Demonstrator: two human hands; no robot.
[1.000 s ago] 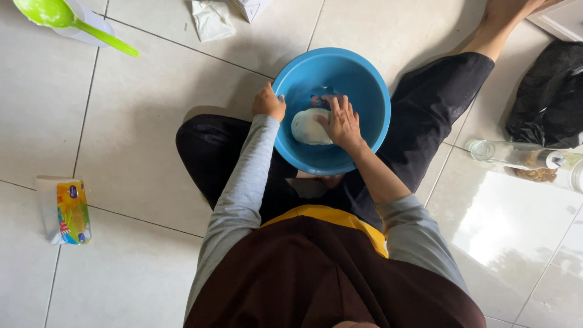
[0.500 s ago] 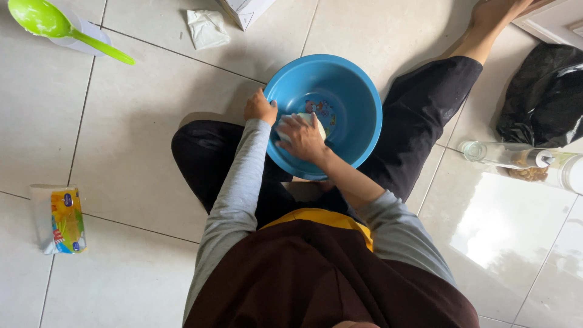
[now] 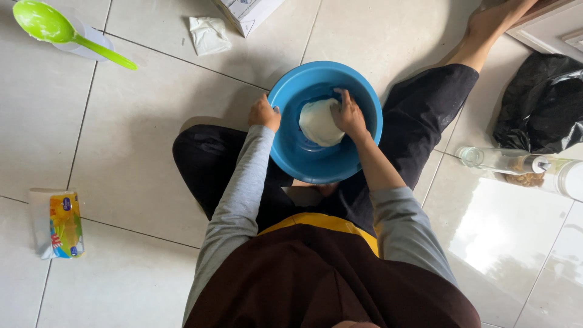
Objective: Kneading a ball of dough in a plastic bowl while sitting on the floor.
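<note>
Head view, looking straight down: a person sits cross-legged on the tiled floor [image 3: 139, 127] with a blue bowl [image 3: 316, 161] right in front of the lap, resting between the knees. Inside the bowl, toward its far side, sits a pale lump of dough [image 3: 317, 121].

The right hand [image 3: 348, 114] is down in the bowl, on the dough's right side, fingers curled over the lump and pressing against it; its grip is closed around the edge of the dough. The left hand [image 3: 265, 114] is out on the bowl's left rim, fingers folded over the edge, pinching the rim. The two hands are apart, with the dough between them.

Grey sleeves run down both forearms, the right one pushed up past the elbow. Black trousers cover the folded legs, and a bare foot [image 3: 495, 21] stretches toward the floor's far right corner.

Around the floor: a green ladle [image 3: 45, 24] lies at the far left corner, its handle pointing right, with a clear cup under its scoop. A small crumpled white packet [image 3: 208, 34] lies at the far edge, just beside a white box [image 3: 246, 11]. A colourful pack [image 3: 64, 225] rests by the left edge, well apart from the bowl. At the right edge lies a clear bottle [image 3: 498, 160] on its side, and just beyond it a black bag [image 3: 540, 103].
</note>
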